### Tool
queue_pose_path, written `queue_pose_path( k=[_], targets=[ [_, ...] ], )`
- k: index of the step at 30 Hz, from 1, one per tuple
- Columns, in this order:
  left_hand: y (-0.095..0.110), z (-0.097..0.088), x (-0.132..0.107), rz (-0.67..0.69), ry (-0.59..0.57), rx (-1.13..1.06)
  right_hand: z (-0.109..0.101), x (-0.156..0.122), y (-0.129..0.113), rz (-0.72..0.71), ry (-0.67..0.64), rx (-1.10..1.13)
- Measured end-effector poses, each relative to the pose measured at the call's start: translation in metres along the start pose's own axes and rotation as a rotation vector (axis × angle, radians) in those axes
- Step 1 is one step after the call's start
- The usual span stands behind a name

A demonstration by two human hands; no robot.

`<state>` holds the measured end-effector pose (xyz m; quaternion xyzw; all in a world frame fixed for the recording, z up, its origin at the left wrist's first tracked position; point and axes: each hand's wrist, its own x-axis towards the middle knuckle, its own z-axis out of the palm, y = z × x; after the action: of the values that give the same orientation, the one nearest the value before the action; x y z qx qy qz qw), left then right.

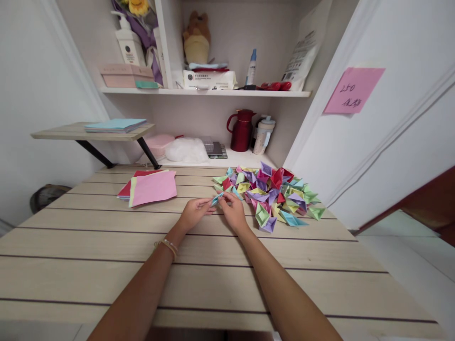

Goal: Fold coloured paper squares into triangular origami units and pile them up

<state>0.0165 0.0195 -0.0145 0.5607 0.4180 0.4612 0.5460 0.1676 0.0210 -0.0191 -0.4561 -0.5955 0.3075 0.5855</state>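
Note:
My left hand (194, 213) and my right hand (233, 210) meet over the wooden table (106, 246), both pinched on one small light-blue folded paper piece (217, 199) held between their fingertips. Just right of my hands lies a pile of several folded paper shapes (272, 194) in purple, green, red, yellow and blue. To the left of my hands a stack of flat coloured paper sheets (151, 187) rests on the table, pink on top.
Behind the table stand a red jug (241, 130), a pale bottle (263, 135), a pink box (159, 144) and a white bag (186, 150). A side shelf (92, 132) carries blue paper. A pink note (353, 90) sticks on the right wall.

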Motion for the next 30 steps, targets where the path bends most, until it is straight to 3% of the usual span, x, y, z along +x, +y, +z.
queue_pose_path(
  k=[8, 14, 24, 30],
  targets=[
    [-0.006, 0.000, -0.001, 0.155, 0.036, 0.187, 0.001, -0.005, -0.003, -0.083, -0.073, -0.070],
    [-0.006, 0.001, 0.002, 0.108, 0.125, 0.044, 0.001, -0.006, -0.011, -0.191, -0.170, -0.067],
    [0.007, -0.003, 0.001, 0.067, 0.124, -0.060, 0.003, -0.003, -0.005, 0.063, -0.081, 0.196],
    [0.005, 0.000, 0.000, 0.063, 0.070, -0.049, 0.000, -0.002, -0.008, 0.056, -0.065, 0.169]
  ],
)
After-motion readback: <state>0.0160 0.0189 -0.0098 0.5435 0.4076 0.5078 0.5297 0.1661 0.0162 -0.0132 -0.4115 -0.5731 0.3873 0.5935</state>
